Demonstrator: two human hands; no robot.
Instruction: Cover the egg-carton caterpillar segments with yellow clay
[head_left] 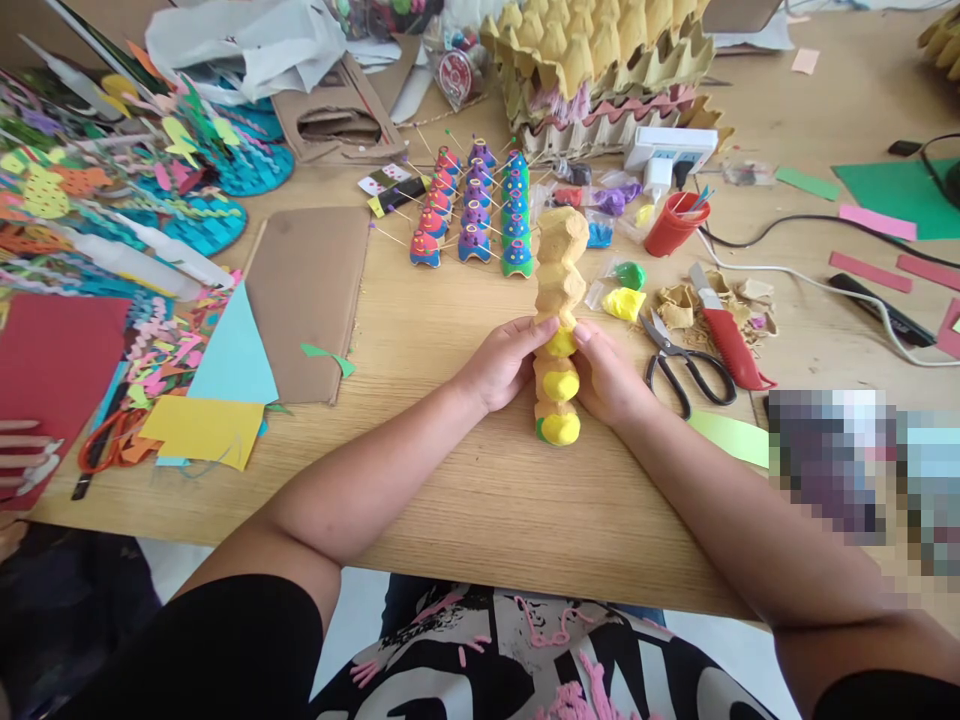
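Note:
A strip of egg carton cups stands out from the table between my two hands, its bumps running away from me. Bright yellow clay covers the tops of the nearer cups, and a bit of green shows at the near end. My left hand grips the strip's left side, thumb pressed on the yellow clay. From the right, my right hand holds it with the thumb on the same cup. Beyond lie a yellow clay lump and a green clay lump.
Decorated carton caterpillars stand ahead, with stacked egg trays behind. Scissors, a red-handled knife and a red cup lie to the right. Brown cardboard and paper scraps lie left. Another person's hand rests on red paper.

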